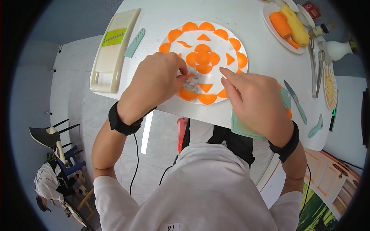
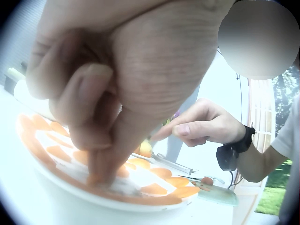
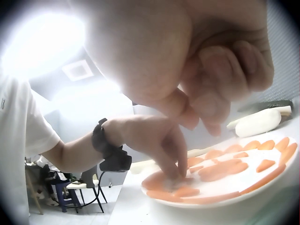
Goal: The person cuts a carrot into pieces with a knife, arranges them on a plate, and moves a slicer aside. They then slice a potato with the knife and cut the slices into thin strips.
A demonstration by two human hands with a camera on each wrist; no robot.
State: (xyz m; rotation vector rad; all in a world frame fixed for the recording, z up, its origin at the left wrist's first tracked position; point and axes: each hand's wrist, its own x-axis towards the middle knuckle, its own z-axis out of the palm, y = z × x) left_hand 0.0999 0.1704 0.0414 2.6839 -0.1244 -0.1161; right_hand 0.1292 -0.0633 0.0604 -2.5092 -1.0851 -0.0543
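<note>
A white plate (image 1: 217, 46) carries orange carrot slices: half rounds along the rim, a flower-like cluster (image 1: 202, 58) in the middle, and small triangles (image 1: 206, 87) between. My left hand (image 1: 156, 77) reaches over the plate's near left side, thumb and forefinger pinching a small carrot piece (image 1: 189, 75) low at the surface. Beneath those fingertips the plate shows a grey printed pattern. Above the plate's right edge is my right hand (image 1: 256, 98), its forefinger pointing across the plate, the other fingers loosely bent, holding nothing.
Left of the plate lie a white slicer (image 1: 106, 57) and a green-handled tool (image 1: 135, 43). A green cutting board (image 1: 246, 125) is partly under my right hand. Beyond it lie a knife (image 1: 296, 101), a peeler (image 1: 316, 127), tongs (image 1: 313, 69) and a vegetable plate (image 1: 269, 19).
</note>
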